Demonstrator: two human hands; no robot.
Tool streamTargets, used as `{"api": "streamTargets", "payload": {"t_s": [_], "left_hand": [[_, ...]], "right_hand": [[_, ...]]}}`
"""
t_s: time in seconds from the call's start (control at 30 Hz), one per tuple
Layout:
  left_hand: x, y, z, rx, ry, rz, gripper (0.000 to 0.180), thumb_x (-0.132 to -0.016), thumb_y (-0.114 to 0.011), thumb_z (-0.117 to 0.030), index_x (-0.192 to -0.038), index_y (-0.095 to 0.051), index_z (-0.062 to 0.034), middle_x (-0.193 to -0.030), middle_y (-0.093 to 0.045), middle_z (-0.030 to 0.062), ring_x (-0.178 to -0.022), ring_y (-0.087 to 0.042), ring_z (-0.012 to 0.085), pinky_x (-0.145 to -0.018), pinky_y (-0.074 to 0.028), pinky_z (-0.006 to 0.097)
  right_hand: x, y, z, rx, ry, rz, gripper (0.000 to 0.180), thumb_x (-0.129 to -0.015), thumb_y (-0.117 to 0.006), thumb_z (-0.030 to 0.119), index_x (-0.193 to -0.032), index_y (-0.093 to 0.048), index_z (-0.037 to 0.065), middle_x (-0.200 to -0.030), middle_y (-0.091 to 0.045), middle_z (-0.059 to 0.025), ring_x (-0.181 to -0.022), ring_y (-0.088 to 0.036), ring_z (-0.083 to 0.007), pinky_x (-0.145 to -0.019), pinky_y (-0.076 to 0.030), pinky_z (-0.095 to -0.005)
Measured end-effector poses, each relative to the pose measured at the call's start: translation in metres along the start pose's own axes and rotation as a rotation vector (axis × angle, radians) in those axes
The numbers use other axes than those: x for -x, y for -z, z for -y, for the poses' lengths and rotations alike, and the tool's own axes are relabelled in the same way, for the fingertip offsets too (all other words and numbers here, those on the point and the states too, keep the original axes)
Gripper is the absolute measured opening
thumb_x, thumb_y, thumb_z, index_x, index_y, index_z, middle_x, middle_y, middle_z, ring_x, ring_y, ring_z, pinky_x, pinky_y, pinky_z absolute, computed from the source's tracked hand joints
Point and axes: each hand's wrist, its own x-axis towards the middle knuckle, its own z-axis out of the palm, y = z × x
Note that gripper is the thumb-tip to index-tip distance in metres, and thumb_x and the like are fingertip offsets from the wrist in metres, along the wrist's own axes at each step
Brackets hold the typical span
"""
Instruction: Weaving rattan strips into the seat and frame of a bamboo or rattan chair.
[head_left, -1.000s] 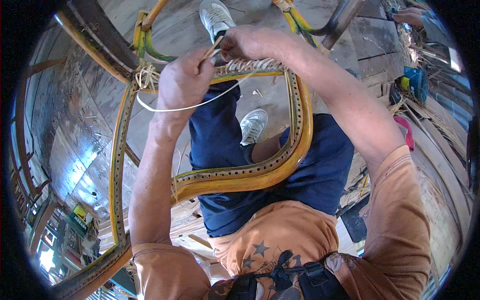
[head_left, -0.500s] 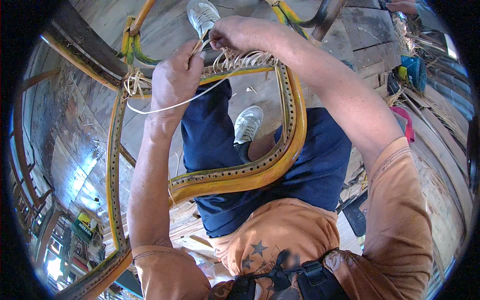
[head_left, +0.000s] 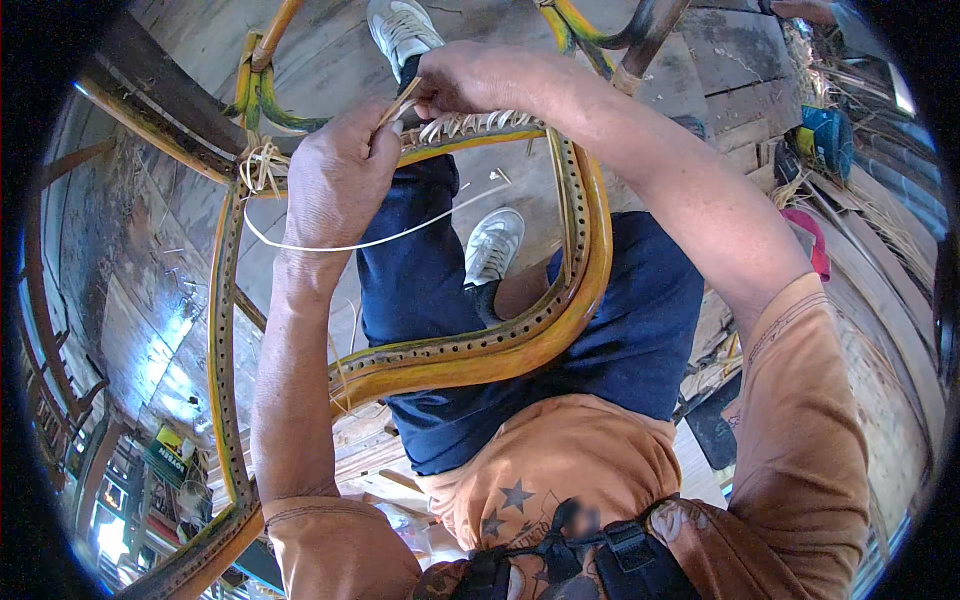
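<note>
Both hands are up at the top rail of a curved yellow-brown chair frame (head_left: pixel 520 345) dotted with rows of small holes, which sits across the person's lap over dark blue trousers (head_left: pixel 420 290). The left hand (head_left: pixel 335 180) has its grip pinched shut on a pale cane strip (head_left: pixel 380 240), with the thumb and fingers squeezing a short stiff end that points up toward the rail, while the rest of the strip loops loose below the wrist and trails right. The right hand (head_left: pixel 465 80) sits just beside it, fingers clenched on the same strand right where it meets the woven cane lacing (head_left: pixel 480 125) wrapped along the rail. There's a little tangle of loose cane (head_left: pixel 262 165) bunched at the frame's left corner. Two white sneakers (head_left: pixel 492 245) show through the open middle of the frame, resting on a worn plank floor (head_left: pixel 150 260). Off to the right there's straw-like material and a blue object (head_left: pixel 825 140) on the boards, too small to identify.
</note>
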Motion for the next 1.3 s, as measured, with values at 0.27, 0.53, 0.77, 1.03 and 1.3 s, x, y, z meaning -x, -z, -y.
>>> {"api": "streamTargets", "payload": {"t_s": [0.27,0.53,0.77,1.03,1.3], "left_hand": [[-0.002,-0.008,0.001,-0.062,-0.071,-0.066,0.018,-0.080,-0.053,-0.015,-0.094,-0.061,-0.0077,-0.078,-0.060,0.0188,-0.074,-0.060,0.0350,-0.066,-0.047,0.041],[0.003,0.001,0.000,-0.072,-0.041,0.006,0.024,-0.080,-0.053,-0.009,-0.103,-0.061,-0.0048,-0.085,-0.062,0.0192,-0.076,-0.064,0.0281,-0.067,-0.048,0.033],[0.000,-0.001,0.004,-0.122,-0.052,-0.002,0.023,-0.080,-0.054,-0.011,-0.101,-0.062,-0.0057,-0.083,-0.062,0.0195,-0.075,-0.062,0.0314,-0.066,-0.048,0.035],[-0.009,0.006,-0.003,-0.264,-0.048,0.106,0.018,-0.081,-0.048,-0.018,-0.081,-0.060,-0.0048,-0.074,-0.059,0.0192,-0.071,-0.059,0.0375,-0.065,-0.047,0.046],[-0.016,0.007,-0.017,-0.369,0.001,0.216,0.023,-0.082,-0.047,-0.020,-0.095,-0.062,-0.0081,-0.080,-0.059,0.0223,-0.076,-0.059,0.0388,-0.067,-0.046,0.045]], "right_hand": [[0.004,0.001,0.007,0.080,0.007,-0.213,0.013,-0.078,-0.058,0.017,-0.086,-0.065,0.009,-0.078,-0.062,-0.0173,-0.075,-0.060,-0.0333,-0.064,-0.046,-0.0399],[-0.004,-0.003,0.006,0.067,-0.016,-0.008,0.015,-0.080,-0.058,0.018,-0.089,-0.064,0.007,-0.078,-0.062,-0.0168,-0.076,-0.060,-0.0338,-0.065,-0.046,-0.0398],[-0.013,-0.004,0.009,-0.063,-0.094,0.112,0.012,-0.079,-0.055,0.011,-0.085,-0.066,0.012,-0.074,-0.062,-0.0126,-0.066,-0.057,-0.0283,-0.062,-0.045,-0.0363],[-0.013,0.003,0.020,0.052,-0.177,0.127,0.015,-0.077,-0.052,0.004,-0.080,-0.064,0.012,-0.070,-0.061,-0.0106,-0.063,-0.055,-0.0245,-0.061,-0.044,-0.0352],[-0.016,-0.009,-0.005,-0.040,0.010,0.043,0.011,-0.072,-0.058,0.008,-0.079,-0.066,0.010,-0.075,-0.063,-0.0132,-0.073,-0.062,-0.0284,-0.066,-0.046,-0.0361]]}}
